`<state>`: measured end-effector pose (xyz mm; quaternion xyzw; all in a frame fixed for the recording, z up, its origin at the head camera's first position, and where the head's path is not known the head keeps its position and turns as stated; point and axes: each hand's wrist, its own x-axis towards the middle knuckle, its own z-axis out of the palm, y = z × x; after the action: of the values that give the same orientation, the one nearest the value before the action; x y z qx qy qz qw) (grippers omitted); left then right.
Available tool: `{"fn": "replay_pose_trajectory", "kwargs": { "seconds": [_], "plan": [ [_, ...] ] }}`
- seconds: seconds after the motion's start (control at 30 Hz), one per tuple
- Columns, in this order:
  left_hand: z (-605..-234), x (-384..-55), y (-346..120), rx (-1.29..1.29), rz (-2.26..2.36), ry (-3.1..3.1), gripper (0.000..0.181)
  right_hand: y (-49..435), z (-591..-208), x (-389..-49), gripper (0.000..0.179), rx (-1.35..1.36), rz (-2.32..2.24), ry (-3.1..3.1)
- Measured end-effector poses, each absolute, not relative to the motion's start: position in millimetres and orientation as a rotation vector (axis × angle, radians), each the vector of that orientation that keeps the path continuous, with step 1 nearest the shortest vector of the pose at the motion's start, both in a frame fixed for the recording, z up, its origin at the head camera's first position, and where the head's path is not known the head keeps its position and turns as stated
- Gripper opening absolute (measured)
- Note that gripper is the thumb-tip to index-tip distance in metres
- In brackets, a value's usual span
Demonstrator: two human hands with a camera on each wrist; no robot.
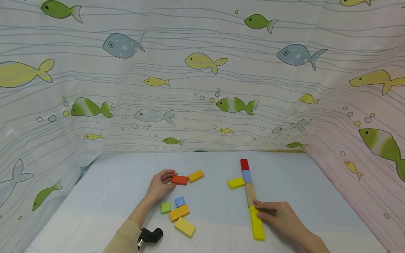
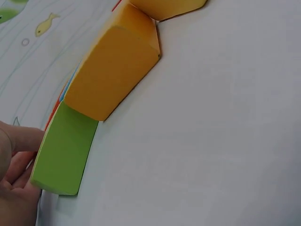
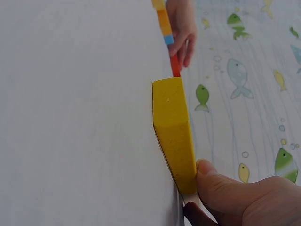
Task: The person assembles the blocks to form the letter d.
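Observation:
Fingers above and thumb below, my left hand (image 1: pixel 159 186) pinches the left end of an orange-red block (image 1: pixel 179 180) lying on the table. An orange block (image 1: pixel 195 176) touches that block's right end. My right hand (image 1: pixel 281 216) has its thumb on the right side of a long yellow block (image 1: pixel 257 226) and its forefinger by that block's far end. A plain wooden block (image 1: pixel 250 194), a blue block (image 1: pixel 247 176) and a red block (image 1: pixel 244 164) run on from it in a line. To the left of this line sits a shorter yellow block (image 1: pixel 236 183).
Nearer me than the left hand lie a green block (image 1: pixel 166 207), a small blue block (image 1: pixel 180 201), an orange-yellow block (image 1: pixel 179 213) and a pale yellow block (image 1: pixel 185 227). A black device (image 1: pixel 152 235) sits at the left wrist. A fish-patterned curtain (image 1: pixel 196 35) surrounds the table.

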<state>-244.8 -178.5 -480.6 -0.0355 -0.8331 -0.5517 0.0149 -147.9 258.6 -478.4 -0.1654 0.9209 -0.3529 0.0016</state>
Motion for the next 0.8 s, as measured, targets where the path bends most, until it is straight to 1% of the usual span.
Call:
{"fn": "replay_pose_trajectory", "kwargs": {
  "seconds": [0.37,0.8],
  "plan": [
    [-485.3,-244.5,-179.4,-0.088,-1.681,-2.609,0.054,259.3,-479.1,-147.8,0.036,-0.532,-1.110,2.893],
    [-486.2,-242.8,-177.5,-0.088,-1.684,-2.606,0.053,259.7,-479.6,-148.1,0.036,-0.535,-1.116,2.887]
  ]
}}
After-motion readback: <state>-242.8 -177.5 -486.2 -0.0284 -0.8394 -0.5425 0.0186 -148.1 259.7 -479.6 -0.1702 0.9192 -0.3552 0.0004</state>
